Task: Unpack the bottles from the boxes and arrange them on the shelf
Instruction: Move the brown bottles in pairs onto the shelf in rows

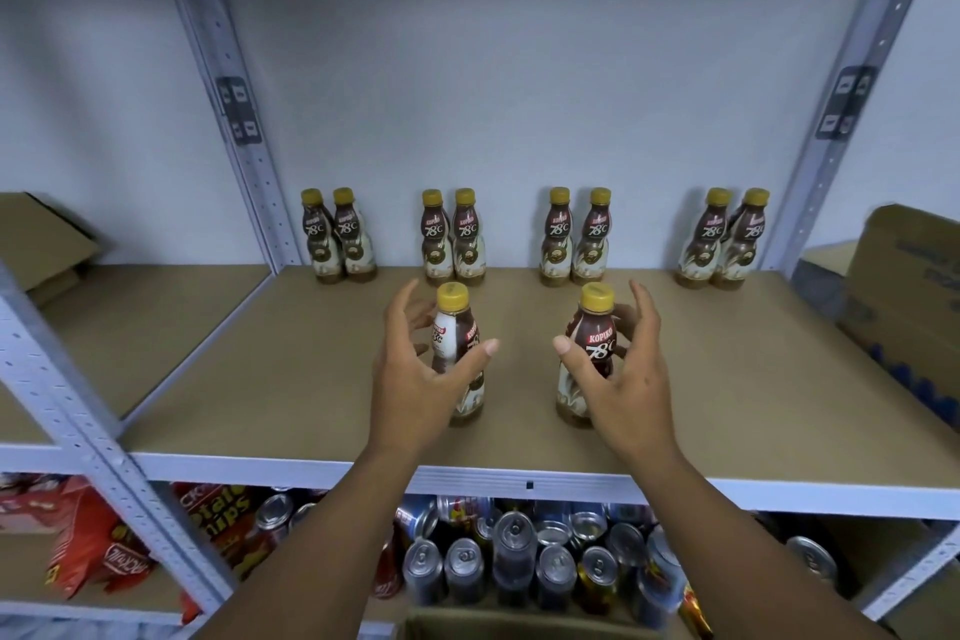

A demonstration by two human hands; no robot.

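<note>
Head view: hands are hanging released
Upright left bottle (pixel 458 353) is sitting inside left hand (pixel 415 379), right bottle (pixel 589 359) inside right hand (pixel 626 385)

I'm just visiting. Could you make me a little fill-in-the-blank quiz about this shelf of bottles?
____ Kopiko bottles stand in pairs along the back wall.
Every bottle cap is ____.
The left hand and right hand are each open around ____ front bottle.
The drink cans sit ____ the shelf of bottles.
Missing words: eight; yellow; one; below.
</note>
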